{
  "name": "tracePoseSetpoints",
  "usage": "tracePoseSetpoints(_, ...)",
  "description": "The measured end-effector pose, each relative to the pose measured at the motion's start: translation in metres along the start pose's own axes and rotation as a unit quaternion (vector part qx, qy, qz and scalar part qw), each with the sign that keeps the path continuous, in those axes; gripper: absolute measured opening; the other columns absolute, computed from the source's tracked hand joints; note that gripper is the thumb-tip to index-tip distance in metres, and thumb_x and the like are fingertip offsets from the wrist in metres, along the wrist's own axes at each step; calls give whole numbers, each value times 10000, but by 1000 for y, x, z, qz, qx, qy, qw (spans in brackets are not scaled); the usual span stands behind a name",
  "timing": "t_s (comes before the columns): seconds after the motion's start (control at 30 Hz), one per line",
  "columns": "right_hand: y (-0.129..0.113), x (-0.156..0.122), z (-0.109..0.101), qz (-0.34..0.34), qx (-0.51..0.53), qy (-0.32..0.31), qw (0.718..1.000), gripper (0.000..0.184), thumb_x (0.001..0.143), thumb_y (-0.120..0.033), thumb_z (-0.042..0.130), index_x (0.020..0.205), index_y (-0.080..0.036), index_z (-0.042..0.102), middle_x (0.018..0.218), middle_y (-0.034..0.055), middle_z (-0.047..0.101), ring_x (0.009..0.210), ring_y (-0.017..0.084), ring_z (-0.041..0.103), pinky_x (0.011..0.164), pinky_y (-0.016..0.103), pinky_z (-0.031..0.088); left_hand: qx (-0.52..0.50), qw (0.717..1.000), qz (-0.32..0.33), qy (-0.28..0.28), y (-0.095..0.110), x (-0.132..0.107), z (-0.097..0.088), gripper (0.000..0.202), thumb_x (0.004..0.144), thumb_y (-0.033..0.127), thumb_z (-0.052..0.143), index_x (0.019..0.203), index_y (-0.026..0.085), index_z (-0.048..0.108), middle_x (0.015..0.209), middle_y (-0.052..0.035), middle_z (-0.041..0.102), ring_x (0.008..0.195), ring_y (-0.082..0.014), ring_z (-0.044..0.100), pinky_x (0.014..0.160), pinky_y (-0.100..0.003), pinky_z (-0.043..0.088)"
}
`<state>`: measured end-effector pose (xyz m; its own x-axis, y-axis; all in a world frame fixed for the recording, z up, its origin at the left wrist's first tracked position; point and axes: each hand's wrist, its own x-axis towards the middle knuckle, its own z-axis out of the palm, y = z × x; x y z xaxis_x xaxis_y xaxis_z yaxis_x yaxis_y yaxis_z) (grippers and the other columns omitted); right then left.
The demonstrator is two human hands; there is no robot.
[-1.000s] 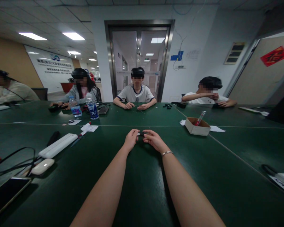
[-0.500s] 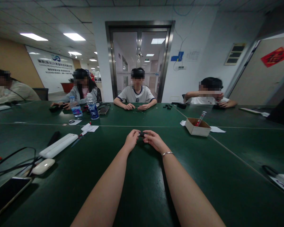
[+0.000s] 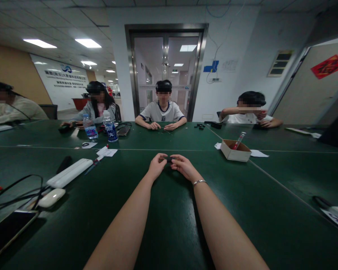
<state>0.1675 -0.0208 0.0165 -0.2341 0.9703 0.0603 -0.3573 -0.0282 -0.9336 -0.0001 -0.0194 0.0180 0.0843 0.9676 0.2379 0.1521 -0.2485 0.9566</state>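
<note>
You pinch one small dark part between both sets of fingertips, your left hand closed on its left end and your right hand on its right. It sits low over the green table straight ahead, so each hand can grip an end. Two water bottles stand far left and one cardboard box far right, out of your arms' way.

**Meeting room around a steel-framed glass door**

The door stands in a white wall. In front of it spreads a broad dark green table. Left of the door, lit ceiling panels shine above a white printed banner. Right of the door hangs a red paper sign.
</note>
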Motion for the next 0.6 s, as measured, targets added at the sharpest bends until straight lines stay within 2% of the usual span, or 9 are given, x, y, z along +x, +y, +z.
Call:
tracePoseSetpoints(0.13,0,1,-1,5,9,8,1000,257,703,-178,805,924,-156,677,725,33,668,617,121,640,608,222,560,-18,1000,13,-1,6,-2,-3,228,731,139,638,957,156,658,939,-76,634,751,-143,578,597,-212,463)
tracePoseSetpoints(0.23,-1,1,-1,11,12,8,1000,248,716,-176,797,928,-145,673,735,48,672,633,137,651,610,240,566,-36,999,4,1,8,-3,-4,238,729,175,673,965,154,652,924,-70,630,736,-138,581,584,-212,458)
tracePoseSetpoints(0.4,-2,0,0,21,10,3,1000,275,714,-179,803,949,-133,667,742,57,679,623,127,650,611,222,564,-71,997,-31,-21,10,-2,-1,230,833,330,579,938,133,633,603,17,532,498,-86,469,484,-193,377)
tracePoseSetpoints(0.6,0,1,-1,12,11,-1,1000,274,704,-175,808,938,-157,667,747,41,682,610,124,644,587,223,559,-92,994,-56,-35,9,1,1,258,826,315,541,984,126,619,525,45,489,409,-70,397,422,-190,282)
